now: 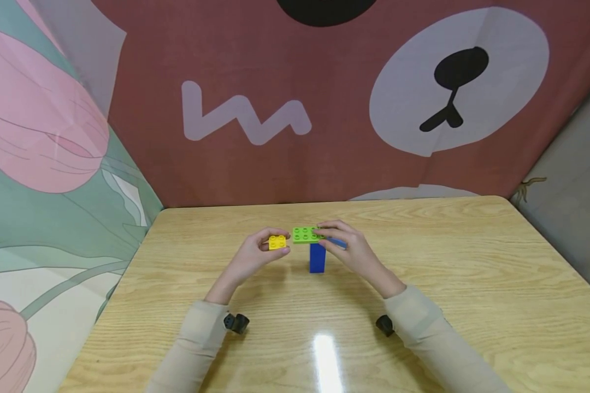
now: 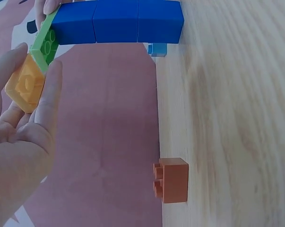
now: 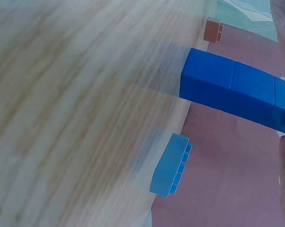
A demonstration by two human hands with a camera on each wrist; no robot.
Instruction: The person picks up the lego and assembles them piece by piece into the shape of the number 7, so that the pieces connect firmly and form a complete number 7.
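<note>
My left hand (image 1: pixel 252 252) pinches a small yellow toy brick (image 1: pixel 277 243) between thumb and fingers, studs up, just left of a flat light-green brick (image 1: pixel 304 235). The green brick lies across the top of an upright blue tower (image 1: pixel 317 259) of three blocks, reaching out past it to the left. My right hand (image 1: pixel 350 249) grips the green brick's right end, its fingers covering part of the studs. In the left wrist view the yellow brick (image 2: pixel 26 85) is held right beside the overhanging green end (image 2: pixel 45 45).
A light-blue brick (image 3: pixel 170 165) sits on the wooden table (image 1: pixel 452 278) behind the tower, partly hidden by my right hand in the head view. An orange-brown brick (image 2: pixel 174 180) stands on the left side. A printed cloth (image 1: pixel 255 169) hangs along the table's back edge.
</note>
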